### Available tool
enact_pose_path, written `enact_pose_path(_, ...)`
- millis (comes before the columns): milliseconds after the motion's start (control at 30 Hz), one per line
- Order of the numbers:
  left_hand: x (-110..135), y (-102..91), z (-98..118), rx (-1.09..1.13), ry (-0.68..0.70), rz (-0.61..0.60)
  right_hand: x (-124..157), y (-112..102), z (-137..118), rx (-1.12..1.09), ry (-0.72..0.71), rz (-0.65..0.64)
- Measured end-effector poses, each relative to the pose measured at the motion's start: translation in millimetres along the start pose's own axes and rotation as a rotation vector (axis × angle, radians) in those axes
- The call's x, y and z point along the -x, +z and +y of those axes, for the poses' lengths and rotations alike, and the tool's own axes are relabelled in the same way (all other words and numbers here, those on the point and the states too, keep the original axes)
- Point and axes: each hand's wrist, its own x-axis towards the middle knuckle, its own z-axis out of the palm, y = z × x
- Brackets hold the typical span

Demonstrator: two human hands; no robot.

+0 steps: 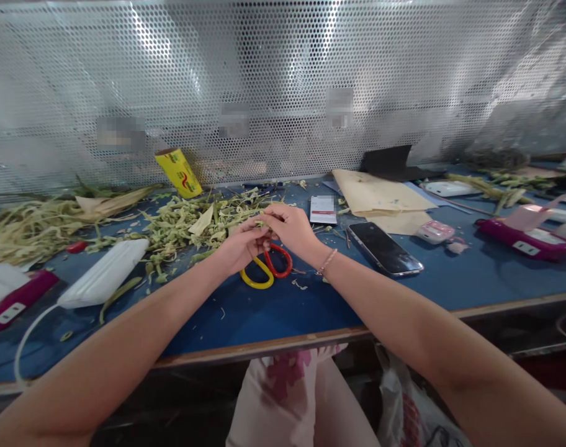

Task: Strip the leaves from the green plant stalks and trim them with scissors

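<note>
My left hand [244, 244] and my right hand [290, 225] meet over the blue table [227, 323], fingertips pinched together. A small bit of pale green plant [260, 225] shows between the fingers; its full shape is hidden. Just below the hands lie scissors, with one yellow handle loop [257, 284] and one red handle loop [281, 264]; the blades are covered from view. Behind my left hand spreads a heap of green plant pieces [175, 220], with longer pale strips [26, 230] farther left.
A white power bank-like device [106, 273] with a cable lies left. At right are a phone [385, 248], brown paper [380, 192], a pink case [435, 231] and a purple power strip [527, 239]. A yellow tube [179, 174] leans near the perforated metal screen [274, 74].
</note>
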Motion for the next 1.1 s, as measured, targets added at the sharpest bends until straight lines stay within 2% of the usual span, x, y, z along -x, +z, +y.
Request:
enact_pose_path(267, -2.2, -2.2, 0.4, -0.149, 0.07, 0.011, -1.0, -2.7, 1.5, 0.097, -0.005, 0.01)
enact_pose_path(667, -4.6, -7.1, 5.2, -0.213, -0.073, -0.023, -4.0, -1.6, 7.5, 0.184, 0.0, 0.022)
enact_pose_path(1100, -2.8, -1.4, 7.5, -0.286, -0.059, -0.049, -5.3, 1.1, 6.6, 0.074, 0.109, 0.105)
